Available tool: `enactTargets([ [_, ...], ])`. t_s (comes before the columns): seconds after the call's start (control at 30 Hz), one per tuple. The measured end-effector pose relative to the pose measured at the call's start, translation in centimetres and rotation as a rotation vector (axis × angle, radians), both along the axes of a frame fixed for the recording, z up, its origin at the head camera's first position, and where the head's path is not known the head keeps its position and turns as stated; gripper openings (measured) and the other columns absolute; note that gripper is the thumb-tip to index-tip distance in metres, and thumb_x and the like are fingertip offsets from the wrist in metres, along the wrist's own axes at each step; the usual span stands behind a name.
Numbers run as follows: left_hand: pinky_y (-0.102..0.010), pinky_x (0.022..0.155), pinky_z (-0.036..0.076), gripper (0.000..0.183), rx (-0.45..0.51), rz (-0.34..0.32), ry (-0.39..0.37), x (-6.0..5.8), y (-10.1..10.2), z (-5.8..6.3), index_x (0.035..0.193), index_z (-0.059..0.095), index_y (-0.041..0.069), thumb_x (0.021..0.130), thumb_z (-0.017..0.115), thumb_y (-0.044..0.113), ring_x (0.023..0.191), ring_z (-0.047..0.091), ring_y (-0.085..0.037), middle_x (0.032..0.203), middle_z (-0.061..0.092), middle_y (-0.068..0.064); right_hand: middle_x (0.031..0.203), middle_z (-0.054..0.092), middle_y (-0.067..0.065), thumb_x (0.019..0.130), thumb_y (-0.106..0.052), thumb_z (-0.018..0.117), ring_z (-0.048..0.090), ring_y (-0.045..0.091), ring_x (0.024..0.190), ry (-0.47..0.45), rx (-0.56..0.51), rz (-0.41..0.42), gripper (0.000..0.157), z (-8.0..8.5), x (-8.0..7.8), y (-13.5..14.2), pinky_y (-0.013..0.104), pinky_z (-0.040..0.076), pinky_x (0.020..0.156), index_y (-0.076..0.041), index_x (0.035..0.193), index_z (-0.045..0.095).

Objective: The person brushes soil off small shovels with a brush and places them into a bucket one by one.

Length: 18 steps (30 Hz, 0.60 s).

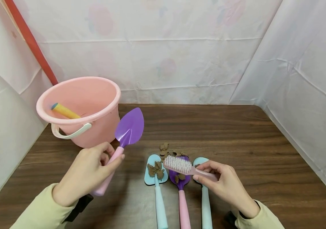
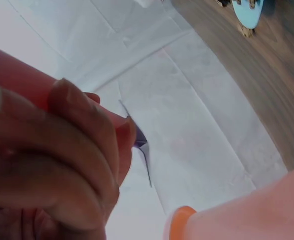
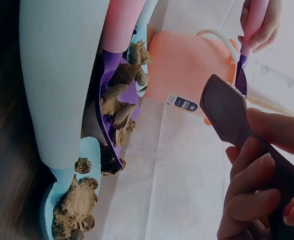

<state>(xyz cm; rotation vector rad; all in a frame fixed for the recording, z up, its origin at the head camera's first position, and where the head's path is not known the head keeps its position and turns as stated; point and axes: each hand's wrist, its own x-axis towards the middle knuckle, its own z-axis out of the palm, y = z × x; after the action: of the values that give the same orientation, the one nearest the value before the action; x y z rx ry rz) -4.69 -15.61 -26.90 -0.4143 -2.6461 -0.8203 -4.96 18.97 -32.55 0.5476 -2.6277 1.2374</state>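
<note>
Purple-bladed trowel held in the left grip and brush pinched in the right grip, work seemed at a brushing step, next needing bristles brought against blade.

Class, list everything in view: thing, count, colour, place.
Trowels: 4, two purple-pink, two blue, three on table, one purple in left hand
Brush: 1, pink and white, in right hand
Clods: several, brown, on table and its trowels
Bucket: 1, pink, table's far left
Stick: 1, yellow-blue, in bucket
Pole: 1, red, behind bucket
Table: 1, brown, underneath
Sheeting: uncounted, white, behind and beside table
Straps: 2, black, by sleeves
Sleeves: 2, pale green, forearms
Hands: 2, bare, over table
</note>
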Motion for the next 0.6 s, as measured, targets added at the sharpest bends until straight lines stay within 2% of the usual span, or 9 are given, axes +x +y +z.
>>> enactTargets([
  [0.13,-0.019,0.048,0.031,0.023,0.014,-0.005,0.003,-0.4,-0.4,0.1,0.073,0.053,0.017,0.085,0.071,0.027,0.05,0.037,0.001,0.046,0.035,0.02,0.075,0.065,-0.008,0.076,-0.02,0.081,0.047,-0.002,0.056,-0.021,-0.01,0.016,0.017,-0.1,0.2,0.0,0.022,0.042,0.047,-0.018,0.088,0.069],
  [0.4,-0.019,0.048,0.032,0.023,0.01,0.0,0.004,-0.8,-1.0,0.4,0.074,0.053,0.015,0.085,0.07,0.026,0.05,0.039,0.002,0.047,0.037,0.018,0.068,0.06,-0.013,0.077,-0.021,0.08,0.044,-0.005,0.053,0.013,0.021,0.058,0.014,-0.5,0.2,-0.1,0.02,0.041,0.045,-0.022,0.088,0.07],
  [0.6,-0.018,0.053,0.033,0.022,-0.03,0.005,0.058,-1.1,-1.7,2.0,0.075,0.054,0.016,0.084,0.071,0.026,0.054,0.041,0.002,0.05,0.042,0.018,0.068,0.06,-0.014,0.079,-0.02,0.078,0.045,-0.005,0.054,0.02,0.008,0.104,0.011,-0.6,0.3,-0.2,0.021,0.042,0.045,-0.021,0.087,0.071],
])
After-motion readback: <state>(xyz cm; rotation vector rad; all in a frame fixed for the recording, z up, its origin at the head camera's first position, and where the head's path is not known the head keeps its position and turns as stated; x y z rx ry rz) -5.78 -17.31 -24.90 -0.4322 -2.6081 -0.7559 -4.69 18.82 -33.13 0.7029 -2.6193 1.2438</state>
